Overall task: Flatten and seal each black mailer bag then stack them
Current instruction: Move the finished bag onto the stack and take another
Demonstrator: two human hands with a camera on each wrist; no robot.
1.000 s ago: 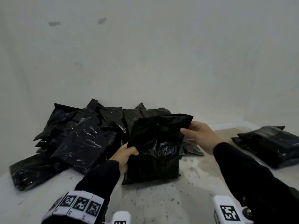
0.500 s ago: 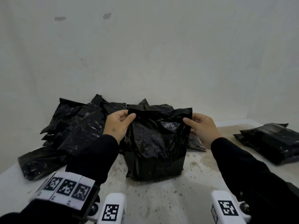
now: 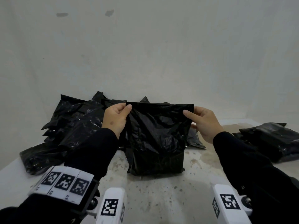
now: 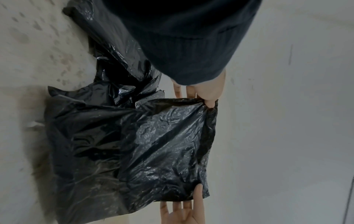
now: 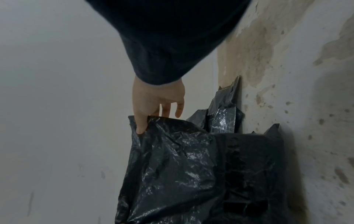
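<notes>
Both hands pinch the top corners of a crinkled black plastic mailer bag (image 3: 157, 139): left hand (image 3: 115, 118) and right hand (image 3: 204, 122), fingers closed on its rim. Its base rests below them on the speckled table (image 3: 161, 196). Flattening seems underway; next, fold and press the flap.

Both arms in dark sleeves reach toward 12 o'clock. Left hand (image 3: 115, 118) raised at 11 o'clock, thumb and fingers pinched in a grip. Right hand (image 3: 204, 122) level with it at 1 o'clock, thumb (image 5: 140, 122) pressed forward, likewise pinching.
</notes>
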